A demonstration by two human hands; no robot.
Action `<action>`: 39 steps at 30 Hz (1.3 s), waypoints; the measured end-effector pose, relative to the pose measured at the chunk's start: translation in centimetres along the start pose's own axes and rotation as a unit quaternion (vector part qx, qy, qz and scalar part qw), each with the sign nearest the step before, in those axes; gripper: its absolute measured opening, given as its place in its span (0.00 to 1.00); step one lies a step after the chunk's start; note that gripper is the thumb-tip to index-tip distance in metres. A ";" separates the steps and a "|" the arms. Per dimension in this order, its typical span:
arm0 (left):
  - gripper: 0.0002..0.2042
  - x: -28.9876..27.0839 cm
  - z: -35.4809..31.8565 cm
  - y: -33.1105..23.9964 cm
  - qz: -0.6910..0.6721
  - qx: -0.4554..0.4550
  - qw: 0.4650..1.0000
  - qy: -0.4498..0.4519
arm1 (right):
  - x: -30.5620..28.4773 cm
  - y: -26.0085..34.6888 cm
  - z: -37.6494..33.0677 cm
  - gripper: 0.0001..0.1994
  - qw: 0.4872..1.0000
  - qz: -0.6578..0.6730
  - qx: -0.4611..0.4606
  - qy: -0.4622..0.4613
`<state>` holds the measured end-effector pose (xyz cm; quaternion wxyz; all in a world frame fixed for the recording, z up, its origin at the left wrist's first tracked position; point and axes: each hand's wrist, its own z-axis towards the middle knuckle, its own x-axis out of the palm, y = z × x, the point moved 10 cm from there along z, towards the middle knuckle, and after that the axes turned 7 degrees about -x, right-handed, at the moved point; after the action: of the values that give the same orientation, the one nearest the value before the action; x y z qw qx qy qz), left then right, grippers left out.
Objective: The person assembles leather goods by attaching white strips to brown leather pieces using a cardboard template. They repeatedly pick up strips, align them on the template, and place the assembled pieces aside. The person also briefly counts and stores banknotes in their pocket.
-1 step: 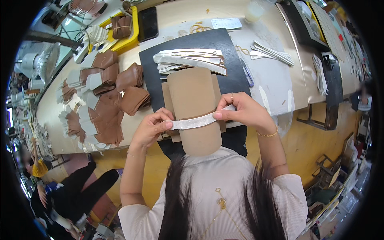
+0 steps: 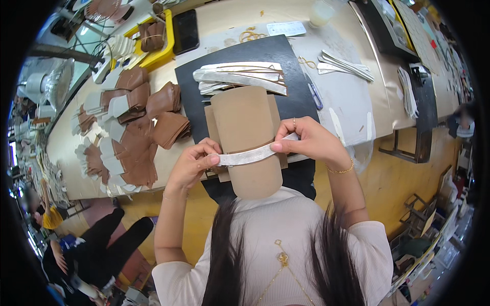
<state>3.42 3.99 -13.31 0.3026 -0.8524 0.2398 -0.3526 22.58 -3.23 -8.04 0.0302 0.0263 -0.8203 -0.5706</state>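
A tan curved leather piece (image 2: 246, 137) stands over a black mat (image 2: 240, 53) at the table's front edge. A thin pale strip (image 2: 250, 154) lies across its lower part. My left hand (image 2: 193, 162) pinches the strip's left end. My right hand (image 2: 311, 140) pinches its right end, with a ring and a gold bracelet on it. Flat tan pieces lie under the curved one. Several pale strips (image 2: 240, 76) rest on the mat just beyond it.
Brown folded leather pieces (image 2: 138, 127) with pale tabs cover the table's left. A yellow tray (image 2: 155, 38) and a black phone (image 2: 186, 30) sit at the back. More pale strips (image 2: 344, 64) and blue-handled scissors (image 2: 315, 96) lie right. A person in black (image 2: 97, 255) sits at lower left.
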 end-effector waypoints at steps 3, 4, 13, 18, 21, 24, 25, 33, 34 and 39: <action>0.06 0.0 0.4 0.3 0.000 -0.003 1.000 0.005 | 0.0 -0.8 0.1 0.13 1.000 0.026 -0.006 0.008; 0.06 0.0 0.6 0.4 -0.006 -0.003 1.000 0.007 | -0.1 -1.2 0.2 0.14 1.000 0.025 -0.001 0.002; 0.06 0.0 1.5 0.4 -0.007 -0.002 1.000 0.003 | 0.2 -5.3 0.8 0.12 0.962 0.271 -0.009 -0.024; 0.07 -0.2 1.3 0.6 -0.014 -0.019 1.000 -0.008 | 0.3 -6.1 0.6 0.10 0.949 0.314 -0.011 -0.011; 0.07 -0.3 1.3 0.8 -0.025 -0.028 0.999 -0.012 | 0.3 -6.3 0.7 0.09 0.946 0.322 -0.012 -0.030; 0.07 -0.3 1.3 0.9 -0.023 -0.018 0.999 -0.013 | -0.5 -6.1 0.9 0.10 0.948 0.303 -0.056 -0.083; 0.07 -0.3 1.3 0.8 -0.021 -0.012 1.000 -0.013 | 0.1 -6.5 0.9 0.09 0.950 0.303 -0.037 -0.067; 0.06 0.3 0.7 0.6 -0.075 -0.008 0.997 -0.021 | -3.2 -1.0 -0.4 0.10 0.990 -0.005 -0.059 -0.129; 0.06 0.5 0.3 0.7 -0.101 -0.012 0.995 -0.024 | -4.4 2.3 -1.5 0.11 0.957 -0.181 -0.122 -0.190; 0.05 0.3 -1.7 -0.3 -0.097 0.022 0.992 -0.083 | 8.1 10.6 -3.0 0.27 0.788 -0.487 -0.367 -0.081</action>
<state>2.37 3.40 -11.96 0.3044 -0.8912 0.1218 -0.3134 14.63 -2.95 3.05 -0.3111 0.3630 -0.4270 -0.7675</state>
